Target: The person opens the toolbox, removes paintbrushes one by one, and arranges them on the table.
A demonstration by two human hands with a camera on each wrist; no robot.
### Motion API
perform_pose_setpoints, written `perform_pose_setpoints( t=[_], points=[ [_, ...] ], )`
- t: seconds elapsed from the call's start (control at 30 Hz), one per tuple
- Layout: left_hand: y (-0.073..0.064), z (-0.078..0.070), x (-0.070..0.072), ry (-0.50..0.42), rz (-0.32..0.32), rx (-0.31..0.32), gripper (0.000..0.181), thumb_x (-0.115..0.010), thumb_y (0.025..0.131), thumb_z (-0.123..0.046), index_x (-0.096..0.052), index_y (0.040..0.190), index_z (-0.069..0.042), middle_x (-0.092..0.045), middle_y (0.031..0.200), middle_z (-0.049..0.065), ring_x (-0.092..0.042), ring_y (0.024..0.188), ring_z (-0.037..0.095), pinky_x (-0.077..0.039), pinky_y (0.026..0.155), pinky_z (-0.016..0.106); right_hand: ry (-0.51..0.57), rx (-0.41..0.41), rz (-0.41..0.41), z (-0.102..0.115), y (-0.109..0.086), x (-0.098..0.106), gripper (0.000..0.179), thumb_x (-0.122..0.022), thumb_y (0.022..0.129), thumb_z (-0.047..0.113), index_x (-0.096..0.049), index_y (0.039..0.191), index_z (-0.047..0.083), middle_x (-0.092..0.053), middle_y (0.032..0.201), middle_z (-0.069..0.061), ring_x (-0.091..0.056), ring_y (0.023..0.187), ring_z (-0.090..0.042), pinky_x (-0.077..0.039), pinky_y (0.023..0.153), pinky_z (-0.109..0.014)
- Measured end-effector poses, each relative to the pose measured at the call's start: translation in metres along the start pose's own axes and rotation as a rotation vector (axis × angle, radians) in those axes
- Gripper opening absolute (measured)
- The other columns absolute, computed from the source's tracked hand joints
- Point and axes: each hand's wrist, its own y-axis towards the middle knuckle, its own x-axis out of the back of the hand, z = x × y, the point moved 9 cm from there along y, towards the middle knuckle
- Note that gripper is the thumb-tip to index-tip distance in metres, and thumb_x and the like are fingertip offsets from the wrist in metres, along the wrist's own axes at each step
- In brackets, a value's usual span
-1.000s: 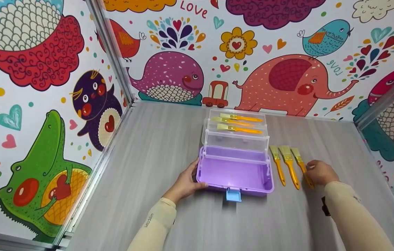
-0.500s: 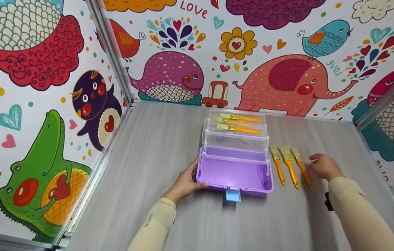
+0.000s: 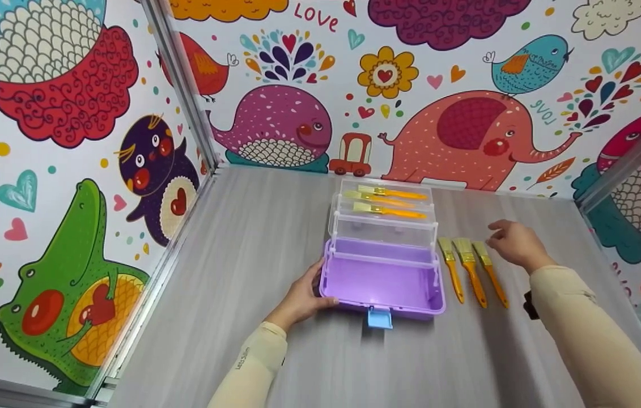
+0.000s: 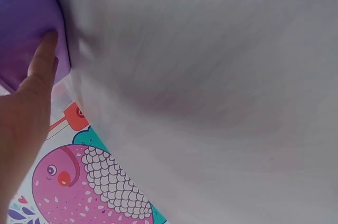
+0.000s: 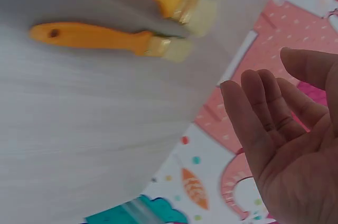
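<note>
A purple toolbox (image 3: pixel 380 280) stands unlatched with its clear tiers folded back. My left hand (image 3: pixel 303 297) holds its front left corner, thumb at the front and fingers along the left wall; the left wrist view shows a finger (image 4: pixel 42 60) against the purple side. Three yellow-handled paintbrushes lie side by side on the table: a narrow left one (image 3: pixel 451 272), a wider middle one (image 3: pixel 472 275) and a right one (image 3: pixel 492 275). Beyond the right brush's bristles hovers my right hand (image 3: pixel 518 243), its fingers loosely bent and holding nothing; its palm faces the right wrist camera.
Three more yellow-handled brushes, one of them the front brush (image 3: pixel 391 211), lie in the clear upper tiers (image 3: pixel 382 231). A light blue latch (image 3: pixel 380 318) hangs at the box's front. Patterned walls (image 3: pixel 297 130) bound the grey table (image 3: pixel 252 226).
My right hand has let go of the right brush's handle and moved up and away, past its bristles. My left hand and the toolbox have stayed put.
</note>
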Motion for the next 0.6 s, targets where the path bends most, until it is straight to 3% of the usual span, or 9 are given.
perform_pose_setpoints(
  t=[0.13,0.6],
  points=[
    [0.002,0.006,0.000,0.010,-0.005,0.002,0.102,-0.082,0.075,0.005,-0.020,0.156,0.003,-0.035,0.152,0.030,-0.042,0.135,0.042,-0.036,0.111,0.048,-0.017,0.034,-0.028,0.025,0.003,0.004,0.048,-0.061,0.098,0.020,-0.050,0.138,-0.004,-0.060,0.122,-0.028,-0.059,0.101,-0.040,-0.053,0.090,-0.057],
    [0.000,0.006,0.001,0.066,-0.003,0.046,0.101,-0.085,0.076,-0.005,-0.024,0.156,0.000,-0.038,0.152,0.026,-0.041,0.137,0.037,-0.034,0.113,0.044,-0.002,0.208,-0.121,0.109,0.014,0.003,0.041,-0.063,0.096,0.012,-0.055,0.134,0.000,-0.062,0.120,-0.024,-0.062,0.103,-0.041,-0.054,0.087,-0.057]
  ],
)
